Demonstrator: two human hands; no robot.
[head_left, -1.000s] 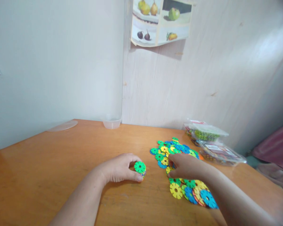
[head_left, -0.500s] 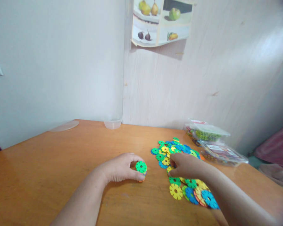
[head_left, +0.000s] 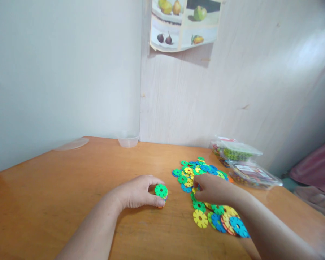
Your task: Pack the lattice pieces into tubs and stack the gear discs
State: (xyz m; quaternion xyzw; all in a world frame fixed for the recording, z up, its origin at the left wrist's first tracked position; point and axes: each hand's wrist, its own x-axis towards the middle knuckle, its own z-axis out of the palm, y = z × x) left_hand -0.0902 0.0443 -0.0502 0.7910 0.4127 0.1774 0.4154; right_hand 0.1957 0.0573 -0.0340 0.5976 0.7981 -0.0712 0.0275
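Note:
My left hand (head_left: 137, 193) rests on the orange table (head_left: 56, 195), fingers curled round a small stack of notched plastic discs (head_left: 161, 192) with a green one on top. Just to its right, my right hand (head_left: 213, 190) lies on a loose pile of green, yellow, blue and orange discs (head_left: 203, 184). Its fingertips are pinched together on a disc at the pile's middle; I cannot make out which one. More discs (head_left: 219, 221) lie by my right wrist, a yellow disc (head_left: 200, 218) nearest the front.
Two clear plastic boxes (head_left: 243, 162) with coloured pieces stand at the back right. A small clear tub (head_left: 128, 140) and a clear lid (head_left: 72, 144) sit by the wall. A fruit poster (head_left: 184, 23) hangs above. Pink cloth (head_left: 314, 169) lies beyond the table's right edge.
My right hand has edged slightly over the pile, its fingertips closing on a disc. My left hand keeps its hold on the stack.

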